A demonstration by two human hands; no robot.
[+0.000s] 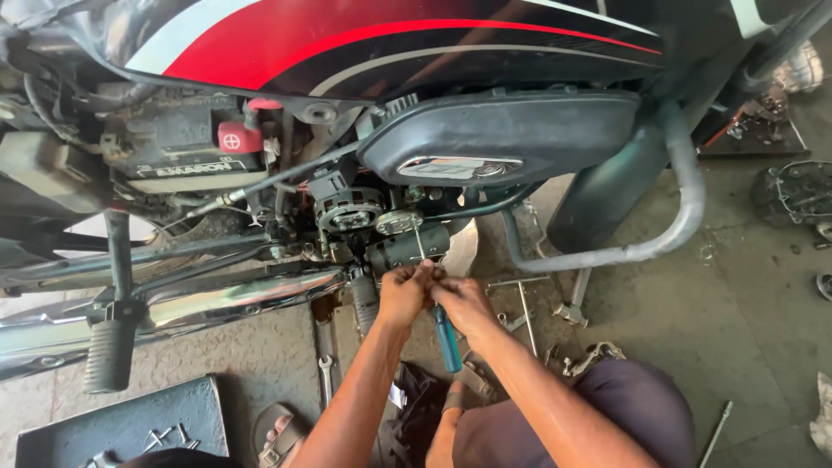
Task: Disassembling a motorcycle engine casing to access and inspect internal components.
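My left hand (403,293) and my right hand (465,305) meet low beside a motorcycle's engine (394,234). Both are closed on a screwdriver (447,342). Its blue handle sticks out below my right hand, and its thin metal shaft rises from between my fingers to a dark cylindrical part of the engine. My left fingers pinch the shaft near the top of the handle. The tip is hidden against the engine parts.
A chrome exhaust pipe (217,299) and footpeg (108,351) lie left. A battery (191,143) sits under the red and black tank (364,35). A grey crash guard (680,217) curves right. Wrenches (520,312) lie on the floor, near a dark tray (130,425) and a sandalled foot (276,433).
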